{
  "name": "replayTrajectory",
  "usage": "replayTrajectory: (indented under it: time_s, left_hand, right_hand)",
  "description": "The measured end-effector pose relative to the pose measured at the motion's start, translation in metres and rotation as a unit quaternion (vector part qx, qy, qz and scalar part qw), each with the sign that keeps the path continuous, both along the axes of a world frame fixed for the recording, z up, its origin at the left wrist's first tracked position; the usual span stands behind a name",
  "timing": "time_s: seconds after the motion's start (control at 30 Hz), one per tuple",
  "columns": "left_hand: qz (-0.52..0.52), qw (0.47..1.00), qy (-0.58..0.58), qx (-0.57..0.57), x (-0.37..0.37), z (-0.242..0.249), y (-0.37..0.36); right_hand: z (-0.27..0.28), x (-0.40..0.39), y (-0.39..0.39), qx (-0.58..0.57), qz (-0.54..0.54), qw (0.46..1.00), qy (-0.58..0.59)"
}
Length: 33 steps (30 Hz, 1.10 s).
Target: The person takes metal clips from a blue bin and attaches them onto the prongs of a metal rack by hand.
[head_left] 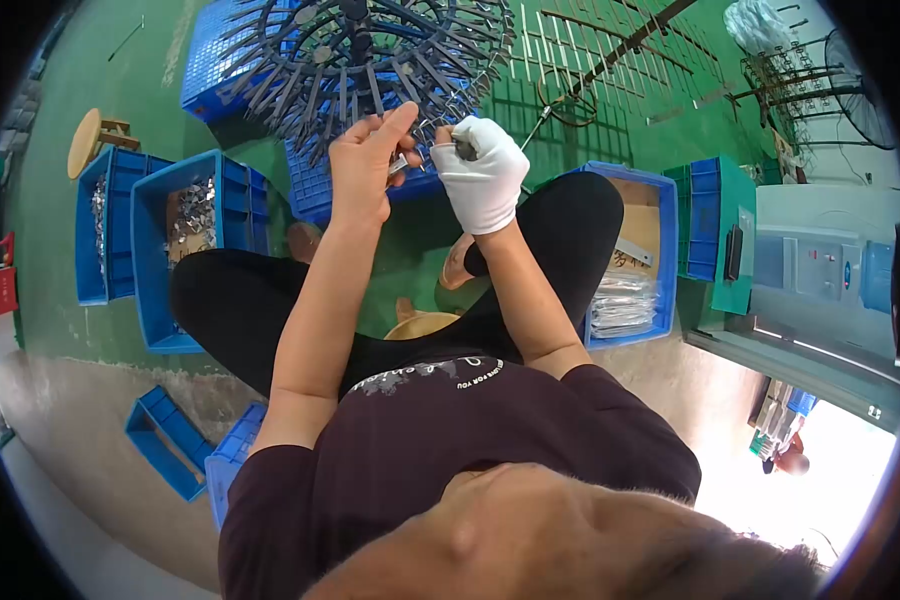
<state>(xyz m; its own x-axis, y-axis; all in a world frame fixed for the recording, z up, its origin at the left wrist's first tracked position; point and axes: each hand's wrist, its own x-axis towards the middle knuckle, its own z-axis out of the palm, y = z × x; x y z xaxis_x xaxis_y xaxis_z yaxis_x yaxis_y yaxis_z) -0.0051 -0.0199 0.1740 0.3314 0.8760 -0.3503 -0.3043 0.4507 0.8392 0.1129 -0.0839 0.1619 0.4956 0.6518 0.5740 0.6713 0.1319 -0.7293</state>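
My bare left hand (370, 160) is closed on a small shiny metal piece (398, 163) between thumb and fingers. Beside it, my right hand (480, 175) wears a white glove and has its fingers curled together; what they hold, if anything, I cannot make out. Both hands are just in front of a round dark rack (360, 85) with rings of many prongs. Small metal pieces seem to hang on the prongs nearest my hands. Under the rack is a blue crate (312, 190).
Blue bins (150, 260) with small metal parts stand at my left. By my right knee, another blue bin (667, 270) contains wrapped bundles (625, 305). A wooden stool (85, 143), a bare rack (620, 50) and a water dispenser (810, 262) stand farther off. Someone (793, 460) is at the far right.
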Motion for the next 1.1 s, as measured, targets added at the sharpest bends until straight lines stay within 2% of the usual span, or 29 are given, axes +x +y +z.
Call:
replayTrajectory:
  time_s: [0.33,0.6,0.8,1.0,1.1]
  left_hand:
    - [0.052,0.999,0.006,-0.014,0.014,0.004,0.006]
    - [0.057,0.998,-0.018,-0.013,0.016,-0.001,0.009]
    - [0.058,0.998,-0.013,-0.018,0.017,0.0,0.008]
    - [0.057,0.998,-0.021,-0.007,0.017,-0.002,0.009]
    - [0.059,0.998,-0.013,-0.01,0.017,0.001,0.008]
  right_hand:
    - [-0.01,0.003,0.006,0.041,0.009,0.999,-0.017]
    - [-0.009,0.003,0.009,0.053,0.017,0.998,-0.007]
    - [-0.004,0.006,0.01,0.016,-0.013,0.998,-0.057]
    - [0.002,0.005,0.011,0.034,-0.001,0.997,-0.069]
    - [0.011,0.002,0.01,-0.01,-0.026,0.996,-0.087]
